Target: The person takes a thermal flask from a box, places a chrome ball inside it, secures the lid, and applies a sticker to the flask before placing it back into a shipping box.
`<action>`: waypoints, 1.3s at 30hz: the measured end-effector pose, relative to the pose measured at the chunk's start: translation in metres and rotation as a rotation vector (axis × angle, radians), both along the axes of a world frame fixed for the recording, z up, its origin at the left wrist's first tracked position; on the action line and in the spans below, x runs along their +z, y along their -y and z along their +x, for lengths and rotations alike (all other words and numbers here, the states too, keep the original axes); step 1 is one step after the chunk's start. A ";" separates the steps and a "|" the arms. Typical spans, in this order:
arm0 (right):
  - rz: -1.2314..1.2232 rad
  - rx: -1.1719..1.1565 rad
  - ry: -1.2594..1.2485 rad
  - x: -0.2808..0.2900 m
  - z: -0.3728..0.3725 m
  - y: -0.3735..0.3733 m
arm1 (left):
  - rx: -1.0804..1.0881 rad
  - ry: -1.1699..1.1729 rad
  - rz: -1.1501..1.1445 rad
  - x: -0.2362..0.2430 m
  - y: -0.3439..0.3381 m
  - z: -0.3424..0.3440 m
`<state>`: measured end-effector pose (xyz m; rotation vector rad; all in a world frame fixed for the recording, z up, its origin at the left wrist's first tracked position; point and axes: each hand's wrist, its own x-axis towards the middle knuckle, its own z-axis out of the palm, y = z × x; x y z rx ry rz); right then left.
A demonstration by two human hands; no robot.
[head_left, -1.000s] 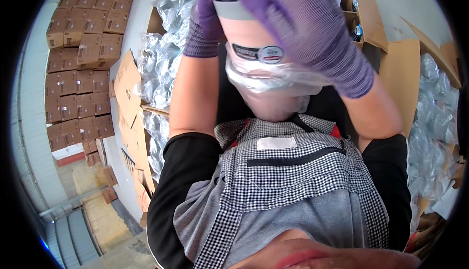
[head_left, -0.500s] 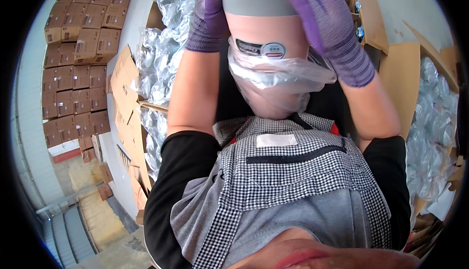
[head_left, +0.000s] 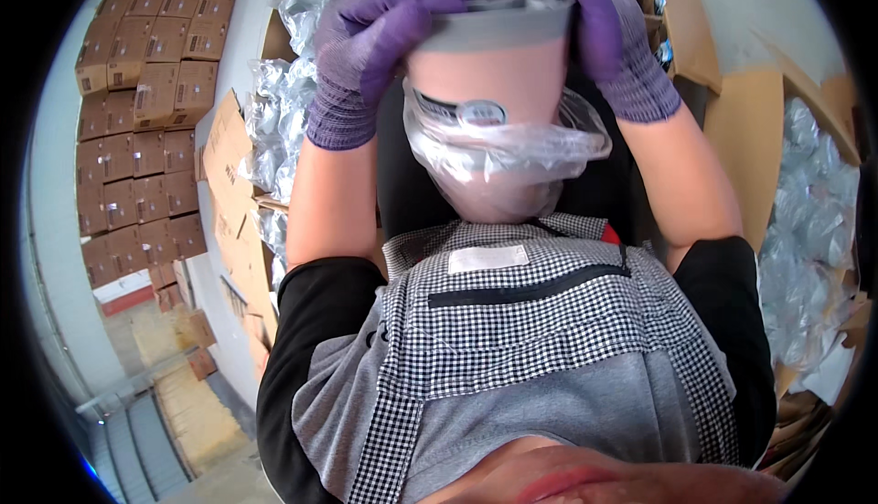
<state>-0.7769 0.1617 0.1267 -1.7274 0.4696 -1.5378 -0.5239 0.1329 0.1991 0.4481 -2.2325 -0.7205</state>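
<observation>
A pink pouch (head_left: 489, 79) with a grey top strip and a dark label hangs upright in front of my checked apron. Its lower half sits inside a clear plastic bag (head_left: 498, 161) that bunches around it. My left hand (head_left: 380, 33), in a purple knit glove, grips the pouch's top left corner. My right hand (head_left: 594, 24), gloved the same way, grips the top right corner. Both forearms are raised, one on each side of the pouch.
Stacked brown cartons (head_left: 137, 92) fill the left side. Silver foil bags (head_left: 274, 129) lie in an open carton behind my left arm, and more foil bags (head_left: 814, 230) sit at the right. Cardboard flaps (head_left: 741, 129) stand by my right arm.
The pouch has been lifted higher and turned more face-on. My hands have shifted to its two top corners, and the plastic bag has slid lower around it.
</observation>
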 end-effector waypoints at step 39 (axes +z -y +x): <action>0.093 0.001 -0.382 0.093 -0.056 0.034 | 0.198 -0.088 -0.053 0.056 -0.066 0.009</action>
